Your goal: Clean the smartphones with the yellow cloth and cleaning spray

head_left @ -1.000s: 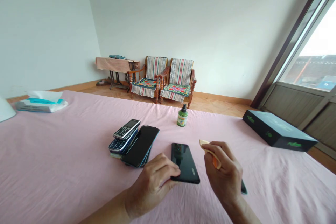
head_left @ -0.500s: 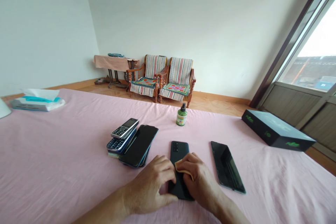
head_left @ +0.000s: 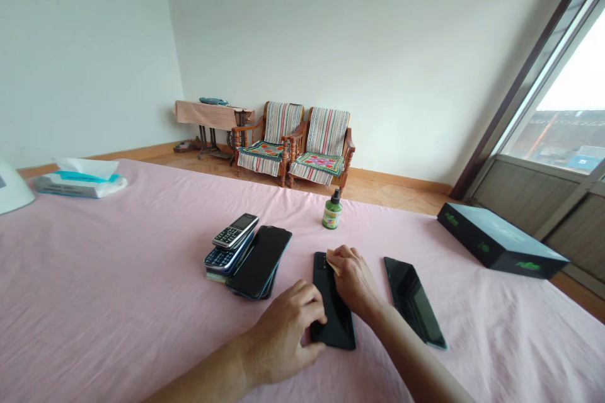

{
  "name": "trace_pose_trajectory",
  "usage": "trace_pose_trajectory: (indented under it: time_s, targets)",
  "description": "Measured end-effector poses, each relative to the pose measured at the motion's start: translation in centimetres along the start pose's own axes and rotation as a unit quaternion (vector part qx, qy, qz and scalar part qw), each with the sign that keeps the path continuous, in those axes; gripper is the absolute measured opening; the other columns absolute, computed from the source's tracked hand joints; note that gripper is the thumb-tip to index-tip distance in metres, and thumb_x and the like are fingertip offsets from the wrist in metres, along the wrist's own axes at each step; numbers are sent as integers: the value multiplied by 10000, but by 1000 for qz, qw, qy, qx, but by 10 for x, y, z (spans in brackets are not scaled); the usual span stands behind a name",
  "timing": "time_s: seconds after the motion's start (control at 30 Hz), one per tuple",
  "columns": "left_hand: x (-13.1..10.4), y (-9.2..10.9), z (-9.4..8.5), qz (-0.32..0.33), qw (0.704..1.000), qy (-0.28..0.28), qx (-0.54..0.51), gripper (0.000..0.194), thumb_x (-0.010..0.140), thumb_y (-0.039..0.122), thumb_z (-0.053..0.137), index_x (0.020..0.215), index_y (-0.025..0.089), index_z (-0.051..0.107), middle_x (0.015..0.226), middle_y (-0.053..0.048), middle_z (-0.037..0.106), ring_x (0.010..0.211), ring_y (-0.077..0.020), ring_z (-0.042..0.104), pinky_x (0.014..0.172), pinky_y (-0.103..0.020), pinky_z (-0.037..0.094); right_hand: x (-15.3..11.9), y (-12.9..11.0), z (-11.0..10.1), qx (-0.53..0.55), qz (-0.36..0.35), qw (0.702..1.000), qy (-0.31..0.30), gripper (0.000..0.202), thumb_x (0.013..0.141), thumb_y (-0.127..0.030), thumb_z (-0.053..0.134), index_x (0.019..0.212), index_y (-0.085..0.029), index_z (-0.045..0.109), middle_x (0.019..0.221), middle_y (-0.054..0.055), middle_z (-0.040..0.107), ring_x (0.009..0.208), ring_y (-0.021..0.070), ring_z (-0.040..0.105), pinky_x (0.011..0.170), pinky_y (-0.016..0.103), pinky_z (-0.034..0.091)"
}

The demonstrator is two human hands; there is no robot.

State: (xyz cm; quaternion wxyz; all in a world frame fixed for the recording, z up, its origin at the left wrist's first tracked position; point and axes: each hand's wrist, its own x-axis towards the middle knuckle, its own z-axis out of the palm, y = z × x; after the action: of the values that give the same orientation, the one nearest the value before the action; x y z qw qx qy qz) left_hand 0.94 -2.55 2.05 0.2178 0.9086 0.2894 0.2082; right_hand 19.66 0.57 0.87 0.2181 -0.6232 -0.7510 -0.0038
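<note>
A dark smartphone (head_left: 334,318) lies on the pink cloth with its back and camera block facing up. My left hand (head_left: 288,334) grips its left edge, fingers curled and thumb near the bottom corner. Over the upper end of the phone is my right hand (head_left: 352,277), closed on a small yellow cloth (head_left: 333,261) that presses on the back beside the cameras; most of the cloth is hidden under the fingers. To the right lies another smartphone (head_left: 414,302), screen up. Left of my hands sits a pile of smartphones (head_left: 261,261) beside stacked keypad phones (head_left: 235,231).
A green spray bottle (head_left: 332,211) stands beyond the phone. A black box (head_left: 501,239) rests at the right, a tissue pack (head_left: 82,182) at the far left. The pink tablecloth (head_left: 118,302) has folds. Two wooden chairs (head_left: 319,145) stand by the wall.
My right hand has slid the cloth up the phone's back from its middle to the camera end. My left hand keeps its grip. The view has shifted slightly.
</note>
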Motion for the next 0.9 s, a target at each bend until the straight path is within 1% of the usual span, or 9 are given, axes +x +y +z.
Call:
trace_pose_trajectory:
  time_s: [0.1,0.17,0.3,0.37,0.47,0.57,0.63,0.8,0.9]
  targets:
    - [-1,-2,3,-2,1000,17,-17,270,639,74,707,860,200,616,1047,-31,572,1002,-226,522,881,-337,432,-1,-4,-1,-7,7,1000,-5,321,833,-31,419,913,-209,674,969,65,634,888,176,547,776,260,391]
    - [-2,-3,4,-7,999,23,-29,264,642,75,697,858,204,615,1059,-32,571,1009,-227,525,890,-340,433,-11,-8,-1,-7,-2,1000,-2,298,799,-18,444,853,-210,667,948,55,633,898,182,541,776,262,389]
    - [-2,-3,6,-23,999,21,-45,275,647,81,723,861,205,603,1063,-30,566,988,-216,532,880,-328,446,-27,-15,-2,0,-21,1000,5,305,748,10,458,807,-220,649,923,32,630,886,187,533,769,274,386]
    - [-1,-3,6,-29,998,18,-46,287,647,87,747,862,204,597,1064,-28,565,988,-213,532,876,-322,448,-24,-15,-4,-2,-20,1000,-1,296,747,5,458,776,-219,650,905,33,629,873,187,534,761,277,385]
    - [-1,-1,5,-36,999,11,-39,303,641,83,773,856,199,592,1056,-22,571,987,-211,533,874,-313,447,-6,-11,-3,-4,-2,1000,-12,271,757,-17,464,765,-207,657,890,46,626,861,185,542,753,273,391]
    - [0,0,3,-41,999,4,-32,307,644,96,788,862,199,598,1060,-18,571,987,-208,536,879,-312,444,9,-6,0,-1,11,1000,-8,287,774,-14,441,777,-199,661,883,55,621,847,177,547,753,263,395]
    - [-1,0,3,-44,999,-1,-29,304,650,104,790,867,199,599,1061,-16,570,984,-207,538,876,-312,445,7,-7,2,0,8,1000,-2,287,768,-10,441,771,-201,656,870,52,616,839,177,544,748,261,396]
    - [0,0,2,-47,998,-15,-30,298,655,113,795,861,202,598,1035,-14,568,982,-216,535,853,-309,453,-16,-16,0,12,-5,1000,9,253,730,-11,471,720,-206,632,843,43,604,840,181,531,721,253,397]
    - [0,-2,3,-37,998,-14,-38,283,674,112,783,866,206,597,1038,-15,563,998,-217,528,865,-310,445,-12,-16,0,9,5,1000,3,270,737,-7,453,727,-205,637,828,44,602,822,177,527,712,248,391]
